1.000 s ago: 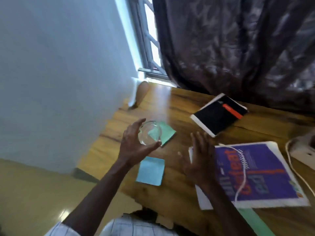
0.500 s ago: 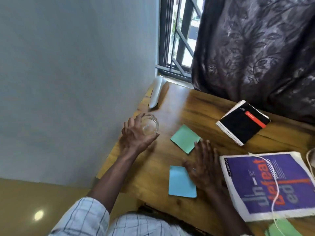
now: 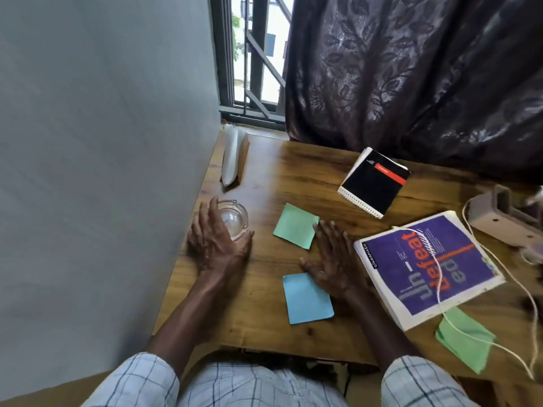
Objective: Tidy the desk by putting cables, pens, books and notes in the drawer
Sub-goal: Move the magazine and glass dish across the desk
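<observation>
Lowered since a second ago, the glass dish [image 3: 235, 220] now sits on the bench [image 3: 264, 327] near its left edge, with the left hand [image 3: 216, 242] curled around it. The right hand [image 3: 332, 259] lies flat, fingers spread, between the green note [image 3: 295, 226] and the blue note [image 3: 307, 299]. The purple book [image 3: 426, 268] and white cable [image 3: 440, 289] lie to its right.

Three sticky notes [image 3: 295, 226] [image 3: 307, 299] [image 3: 464, 339], two books [image 3: 373, 183] [image 3: 411, 277], one glass ashtray [image 3: 235, 218], one white cable [image 3: 437, 286], one power strip [image 3: 499, 218]
</observation>
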